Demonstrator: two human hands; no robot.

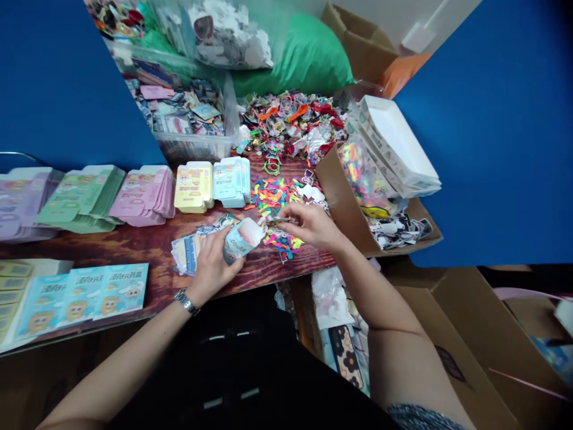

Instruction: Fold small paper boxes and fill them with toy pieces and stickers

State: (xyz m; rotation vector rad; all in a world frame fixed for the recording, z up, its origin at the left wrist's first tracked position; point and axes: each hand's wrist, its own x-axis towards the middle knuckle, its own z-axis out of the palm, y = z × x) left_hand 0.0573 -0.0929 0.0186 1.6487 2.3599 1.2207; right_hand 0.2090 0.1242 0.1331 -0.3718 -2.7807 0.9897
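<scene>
My left hand (211, 266) is wrapped round a small light-blue printed carton (240, 240), tilted with its open end toward the right. Just beyond that opening, my right hand (311, 224) pinches some small thin pieces whose kind I cannot make out. Below the right hand lies a pile of bright coloured small pieces (274, 194), with white-edged stickers (312, 192) at its right side. Beside the left hand, a spread of printed cards (184, 254) rests on the wooden table (165, 246), partly hidden by the hand.
Flattened cartons stand in stacks: purple (22, 200), green (80, 194), pink (141, 194), yellow (193, 186) and blue (230, 179). Blue printed boxes (85, 295) lie front left. Behind are a clear card bin (192, 143) and a trinket heap (290, 122). A cardboard box (344, 197) stands right.
</scene>
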